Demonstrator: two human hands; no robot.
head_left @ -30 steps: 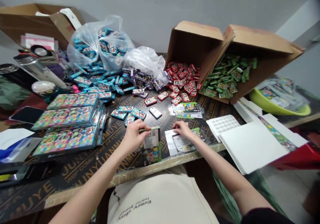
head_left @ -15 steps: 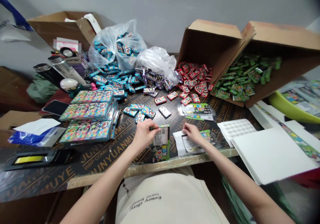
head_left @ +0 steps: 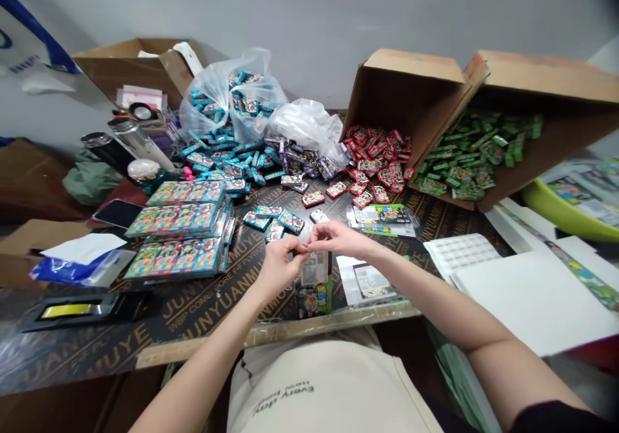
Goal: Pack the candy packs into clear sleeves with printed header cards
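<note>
Grip: the top edge of a small pack [head_left: 314,283] is pinched by the left hand [head_left: 279,266] and the right hand [head_left: 338,239], fingertips closed on it and nearly touching each other.
Pack: held upright near the table's front edge [head_left: 271,335], clear-fronted with a white label up top, green trim and a colourful print lower down.
Edges: flat sleeves [head_left: 367,281] lie just beside it on the right.
Room: bare dark tabletop is seen to the left, before the stacked cards [head_left: 178,238].
</note>
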